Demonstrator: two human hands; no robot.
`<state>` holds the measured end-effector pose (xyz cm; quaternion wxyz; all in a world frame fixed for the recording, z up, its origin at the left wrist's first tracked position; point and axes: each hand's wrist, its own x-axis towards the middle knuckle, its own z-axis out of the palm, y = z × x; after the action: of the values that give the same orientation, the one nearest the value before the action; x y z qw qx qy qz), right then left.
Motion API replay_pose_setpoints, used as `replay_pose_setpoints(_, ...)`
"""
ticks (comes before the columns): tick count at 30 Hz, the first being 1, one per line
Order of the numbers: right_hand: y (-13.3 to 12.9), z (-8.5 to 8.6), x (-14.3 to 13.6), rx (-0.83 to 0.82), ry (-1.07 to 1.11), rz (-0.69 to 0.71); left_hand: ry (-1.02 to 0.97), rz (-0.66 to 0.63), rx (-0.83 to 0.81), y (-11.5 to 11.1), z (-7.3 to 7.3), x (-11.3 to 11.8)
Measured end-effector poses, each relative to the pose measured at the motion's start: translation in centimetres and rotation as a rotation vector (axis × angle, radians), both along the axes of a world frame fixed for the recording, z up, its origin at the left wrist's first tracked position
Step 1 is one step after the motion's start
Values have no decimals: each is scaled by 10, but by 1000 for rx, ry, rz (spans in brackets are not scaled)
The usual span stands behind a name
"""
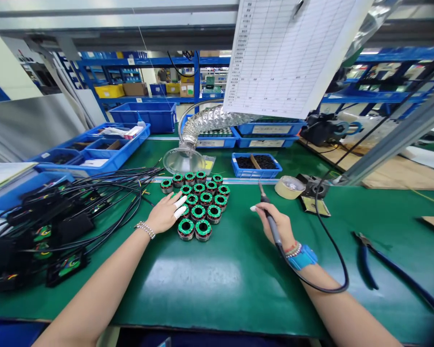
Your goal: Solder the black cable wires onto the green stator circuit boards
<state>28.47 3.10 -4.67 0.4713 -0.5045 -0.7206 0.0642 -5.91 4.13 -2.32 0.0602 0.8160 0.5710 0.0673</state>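
Observation:
Many round motor stators with green tops (198,211) stand grouped on the green work mat. My left hand (165,212) lies against the left side of this group, fingers spread, with white covers on some fingertips; it grips nothing that I can see. My right hand (278,224) is closed around a soldering iron (271,222), to the right of the stators. The iron's tip points up and away, touching nothing, and its black cable loops over my right forearm.
Black cables with housings (68,226) pile up at the left. A fume hood (183,160) stands behind the stators, near a blue bin of black parts (256,165). Right of my right hand are a tape roll (290,187) and pliers (365,255). Paper (275,58) hangs above.

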Motion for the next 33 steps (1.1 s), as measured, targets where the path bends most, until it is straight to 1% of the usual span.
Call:
replay_pose_setpoints(2,-6,3,-8,8,1,36,-3,7,4,-3,-2,5)
replay_pose_setpoints(5,-17,6,-25,19,-4,105,-13,22,17,-10,-5,18)
replay_pose_setpoints(8,-30,6,-46,24,-31,216,-33,35,39,-17,-7,34)
replay_pose_setpoints(11,-40,1,-66,9,-77,340,-58,54,70,-23,-4,44)
replay_pose_setpoints(14,-44,-4,-76,-19,-112,430,-106,63,152,-37,3,44)
replay_pose_setpoints(16,-44,-5,-77,-35,-116,458,-159,-6,211,-52,7,43)
replay_pose_setpoints(19,-45,-6,-75,-56,-103,459,-176,-143,213,-74,6,47)
replay_pose_setpoints(21,-47,-4,-73,-71,-97,453,-155,-168,202,-85,3,51)
replay_pose_setpoints(23,-52,-2,-71,-85,-97,453,-161,-172,189,-94,0,54)
replay_pose_setpoints(26,-61,1,-68,-100,-101,467,-236,-164,127,-108,-4,49)
replay_pose_setpoints(30,-71,3,-67,-116,-120,486,-443,-99,24,-133,-12,38)
replay_pose_setpoints(33,-73,6,-63,-136,-113,538,-591,-23,-55,-148,-20,37)
